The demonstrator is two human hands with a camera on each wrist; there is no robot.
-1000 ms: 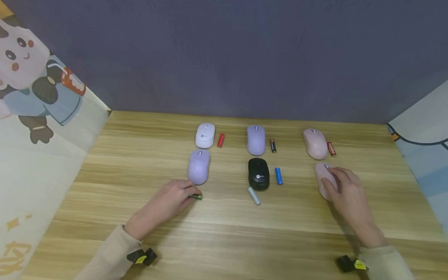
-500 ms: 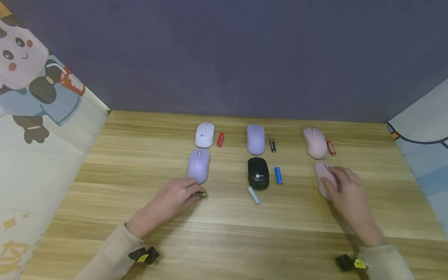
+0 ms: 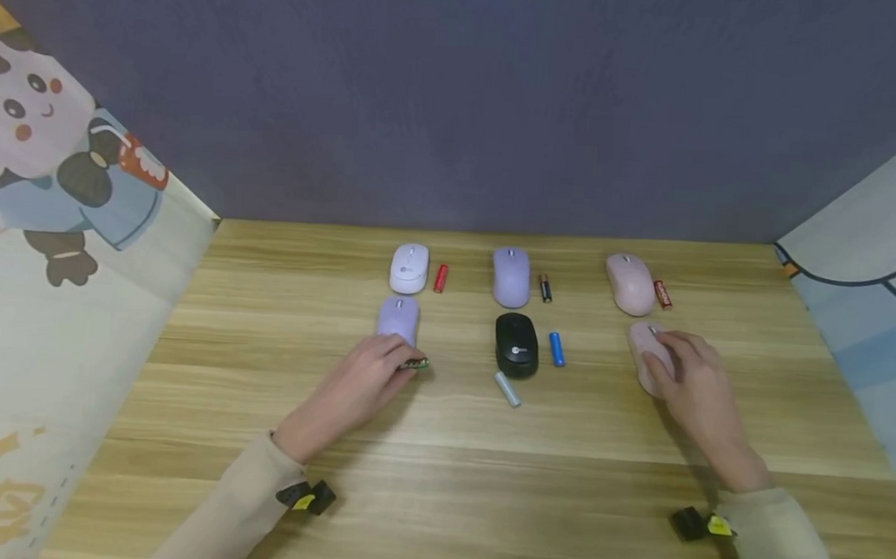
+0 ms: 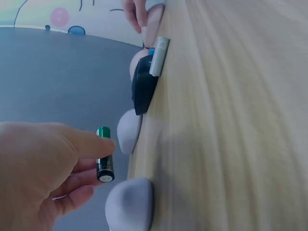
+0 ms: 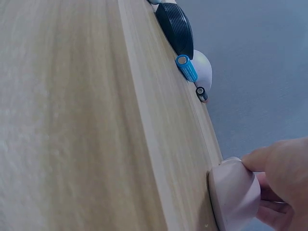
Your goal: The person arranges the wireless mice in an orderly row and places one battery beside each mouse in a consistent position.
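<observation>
In my left hand [image 3: 356,388] a green-and-black battery [image 4: 105,166] is pinched between thumb and fingers, raised off the table. Just beyond it lies a lilac mouse [image 3: 399,317], its near end covered by that hand in the head view. My right hand [image 3: 698,395] grips a pale pink mouse [image 5: 232,195] on the table at the right, thumb on one side and fingers on the other. Between the hands sit a black mouse [image 3: 516,345], a silvery battery [image 3: 507,389] at its near end and a blue battery [image 3: 557,349] to its right.
Along the back stand a white mouse [image 3: 409,269] with a red battery [image 3: 440,278], another lilac mouse [image 3: 511,277] with a black battery [image 3: 545,288], and another pink mouse [image 3: 630,284] with a dark red battery [image 3: 662,295]. A dark grey wall [image 3: 500,107] rises behind the table [image 3: 483,498].
My left hand has shifted forward and a little right with the battery, now covering the near part of the front lilac mouse. The right hand stays on the pink mouse.
</observation>
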